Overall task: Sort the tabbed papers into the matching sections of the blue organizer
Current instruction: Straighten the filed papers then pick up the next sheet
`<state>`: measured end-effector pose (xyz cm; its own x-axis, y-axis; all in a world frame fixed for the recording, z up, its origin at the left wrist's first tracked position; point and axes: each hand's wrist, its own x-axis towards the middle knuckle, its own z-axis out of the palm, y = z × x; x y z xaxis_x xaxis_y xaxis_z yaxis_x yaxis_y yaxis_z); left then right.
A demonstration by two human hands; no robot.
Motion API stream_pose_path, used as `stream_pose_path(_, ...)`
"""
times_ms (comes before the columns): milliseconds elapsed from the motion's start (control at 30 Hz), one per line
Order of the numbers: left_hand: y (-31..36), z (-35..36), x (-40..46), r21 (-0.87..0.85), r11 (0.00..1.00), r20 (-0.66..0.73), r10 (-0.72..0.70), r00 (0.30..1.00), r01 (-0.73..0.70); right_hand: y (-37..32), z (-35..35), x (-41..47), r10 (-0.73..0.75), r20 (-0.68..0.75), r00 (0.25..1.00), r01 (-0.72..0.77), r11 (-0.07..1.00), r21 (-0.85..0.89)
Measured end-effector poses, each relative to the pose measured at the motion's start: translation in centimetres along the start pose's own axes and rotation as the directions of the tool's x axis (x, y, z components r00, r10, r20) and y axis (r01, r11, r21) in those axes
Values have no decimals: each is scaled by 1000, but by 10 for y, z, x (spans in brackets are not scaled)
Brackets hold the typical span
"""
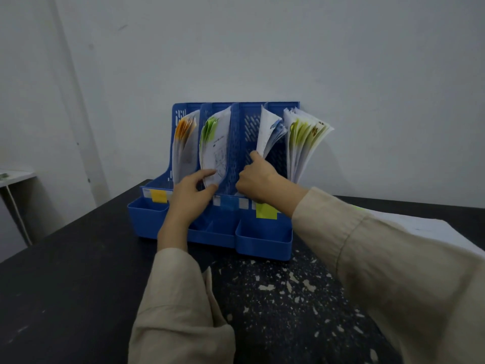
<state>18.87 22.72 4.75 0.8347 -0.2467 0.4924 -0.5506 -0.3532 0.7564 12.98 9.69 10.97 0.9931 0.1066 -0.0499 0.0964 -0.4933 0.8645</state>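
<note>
The blue organizer [237,153] stood upright on a dark, paint-flecked table [78,271] against a pale wall [341,61]. Four sections were filled: orange-tabbed papers [185,137] at far left, green-tabbed papers [214,145] next, blue-tabbed papers [270,135] in the third, and yellow-green-tabbed papers [304,143] fanned at far right. The blue-tabbed sheaf was pinched low down by the curled fingers of the right hand [256,178]. The green-tabbed sheaf was touched at its lower edge by the left hand [190,193], thumb and fingers loosely extended. A white paper stack [425,227] lay at right.
</note>
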Motion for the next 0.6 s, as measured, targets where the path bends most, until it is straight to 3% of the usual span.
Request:
stream_pose_path(133, 1, -1, 1, 11, 1000, 12, -1, 1000, 1, 14, -12, -6, 43, -158, 986, -40, 999, 21)
stream_pose_path(500, 12, -5, 0, 45, 999, 23, 25, 999, -26, 2, -1, -9, 0, -83, 997, 3, 1000, 27)
stream_pose_path(600, 20, -8, -1, 56, 994, -15, 94, 995, -93, 5, 8, -18, 30, -214, 976, -15, 997, 71)
